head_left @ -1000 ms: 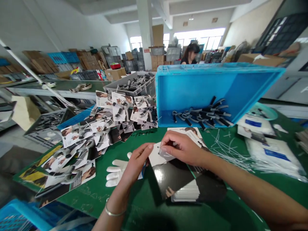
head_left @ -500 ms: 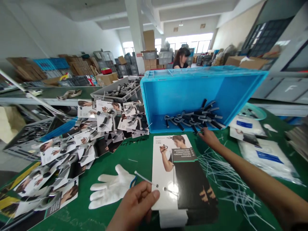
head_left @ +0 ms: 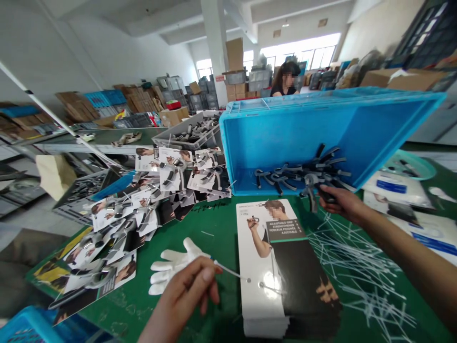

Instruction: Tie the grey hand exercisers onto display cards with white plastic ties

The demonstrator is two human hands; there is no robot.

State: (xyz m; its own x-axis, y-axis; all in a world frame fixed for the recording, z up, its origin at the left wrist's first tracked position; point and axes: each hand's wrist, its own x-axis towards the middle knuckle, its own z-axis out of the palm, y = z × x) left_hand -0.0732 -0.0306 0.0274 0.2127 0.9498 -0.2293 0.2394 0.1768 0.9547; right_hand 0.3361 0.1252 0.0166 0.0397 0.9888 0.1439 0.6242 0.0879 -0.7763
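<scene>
A grey-and-black hand grip strengthener (head_left: 311,186) is in my right hand (head_left: 341,202), its fingers closed round one black handle at the front of the blue crate (head_left: 285,114). More hand grips (head_left: 282,177) lie in that crate. In front of me stands a stack of printed cards (head_left: 257,247). A white cable tie (head_left: 230,270) runs through holes in the top card and sticks out to the left. Beside its free end is my left hand (head_left: 189,290), fingers loosely bent and apart, off the card. It partly covers a white glove (head_left: 171,264).
Loose cable ties (head_left: 360,267) lie scattered right of the stack. Cards with grips attached (head_left: 117,224) are heaped at left. Plastic packs (head_left: 396,186) and a pale green tray (head_left: 410,164) are at right. Behind stands a grey crate of grips (head_left: 193,131). A person (head_left: 285,81) is beyond the blue crate.
My right hand has taken hold of a grip strengthener and pulled it slightly out of the crate. My left hand has let go of the card's edge and moved left. The view has shifted.
</scene>
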